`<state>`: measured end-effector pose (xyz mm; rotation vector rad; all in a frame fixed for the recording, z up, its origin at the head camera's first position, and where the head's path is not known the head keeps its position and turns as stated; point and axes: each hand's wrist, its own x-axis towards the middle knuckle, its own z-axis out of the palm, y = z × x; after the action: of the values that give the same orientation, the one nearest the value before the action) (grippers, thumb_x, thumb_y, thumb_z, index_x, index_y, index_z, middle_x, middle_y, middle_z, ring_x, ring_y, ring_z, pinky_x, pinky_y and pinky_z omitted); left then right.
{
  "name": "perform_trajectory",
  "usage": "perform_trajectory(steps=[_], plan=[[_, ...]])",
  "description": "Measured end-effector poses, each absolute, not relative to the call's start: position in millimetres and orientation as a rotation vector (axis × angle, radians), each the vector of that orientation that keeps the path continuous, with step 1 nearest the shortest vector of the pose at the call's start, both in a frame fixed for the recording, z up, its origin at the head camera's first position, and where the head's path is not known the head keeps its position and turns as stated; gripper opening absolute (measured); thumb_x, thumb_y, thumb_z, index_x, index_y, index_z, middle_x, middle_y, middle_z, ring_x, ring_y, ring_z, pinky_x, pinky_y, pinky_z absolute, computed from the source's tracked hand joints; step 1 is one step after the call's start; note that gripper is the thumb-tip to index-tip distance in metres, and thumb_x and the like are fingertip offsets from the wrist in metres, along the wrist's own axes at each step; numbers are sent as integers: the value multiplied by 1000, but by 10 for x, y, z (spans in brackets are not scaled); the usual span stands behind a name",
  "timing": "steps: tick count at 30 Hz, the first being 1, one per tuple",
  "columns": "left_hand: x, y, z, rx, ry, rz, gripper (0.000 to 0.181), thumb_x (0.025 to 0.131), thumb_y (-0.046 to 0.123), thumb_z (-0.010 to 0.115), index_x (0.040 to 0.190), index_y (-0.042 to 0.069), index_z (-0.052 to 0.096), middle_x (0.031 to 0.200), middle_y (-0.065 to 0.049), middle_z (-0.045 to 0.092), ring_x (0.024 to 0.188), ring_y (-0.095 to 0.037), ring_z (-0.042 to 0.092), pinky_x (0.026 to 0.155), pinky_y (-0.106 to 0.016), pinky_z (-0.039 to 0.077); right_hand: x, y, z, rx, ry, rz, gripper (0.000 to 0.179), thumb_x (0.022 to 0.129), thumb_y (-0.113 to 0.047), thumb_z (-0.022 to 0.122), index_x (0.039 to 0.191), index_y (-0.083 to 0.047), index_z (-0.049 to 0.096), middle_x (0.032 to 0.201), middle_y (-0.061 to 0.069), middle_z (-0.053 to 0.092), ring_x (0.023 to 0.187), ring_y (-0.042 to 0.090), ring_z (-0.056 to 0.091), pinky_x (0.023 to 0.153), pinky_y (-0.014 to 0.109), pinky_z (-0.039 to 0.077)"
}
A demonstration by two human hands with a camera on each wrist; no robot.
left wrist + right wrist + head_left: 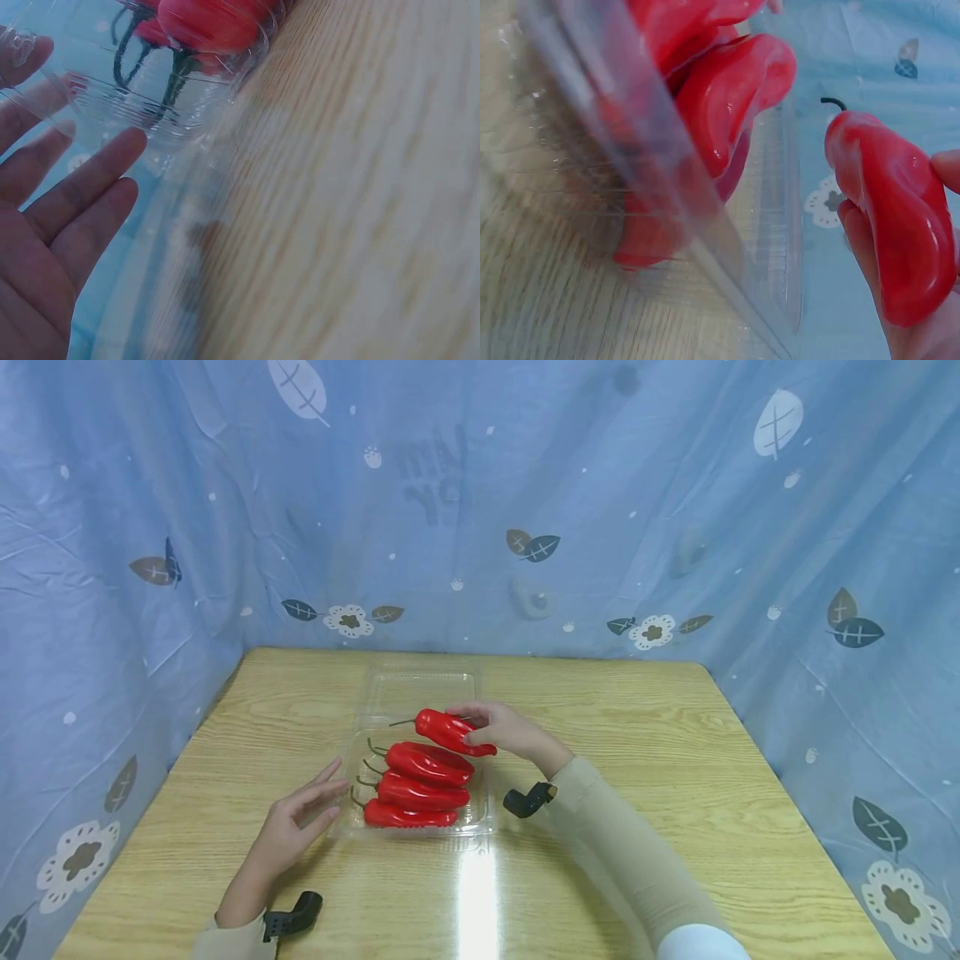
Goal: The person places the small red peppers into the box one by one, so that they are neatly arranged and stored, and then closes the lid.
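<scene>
In the head view my right hand [504,727] grips a red chili pepper [442,727] over the far right part of a clear plastic box [480,817]. The right wrist view shows that pepper [900,202] between thumb and fingers, its dark stem pointing away from the palm. Several more red peppers [420,792] lie in the box, stems to the left. My left hand [298,817] is beside the box's left wall, fingers extended and slightly spread. In the left wrist view its fingers [82,176] are at the box's edge; whether they touch it I cannot tell.
The box's clear lid [420,693] lies folded back on its far side. Everything stands on a wooden table [637,735]. Blue curtains [480,527] with leaf and flower prints hang behind the table and at both sides.
</scene>
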<state>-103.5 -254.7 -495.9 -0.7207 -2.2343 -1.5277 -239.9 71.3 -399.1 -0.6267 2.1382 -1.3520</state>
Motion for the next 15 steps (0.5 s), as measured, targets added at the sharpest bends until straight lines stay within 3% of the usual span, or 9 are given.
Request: perform_trajectory(steps=[15], plan=[[-1035,-2547,-4970,-717,-2231,-1536,35,81,-18,59,115,-12,59,145,-24,40,129,0,44,99,-9,41,-2498,561,-4123,-683,2069,-1283,52,86,-1,59,136,-12,52,130,7,57,113,20,57,92,32,54]])
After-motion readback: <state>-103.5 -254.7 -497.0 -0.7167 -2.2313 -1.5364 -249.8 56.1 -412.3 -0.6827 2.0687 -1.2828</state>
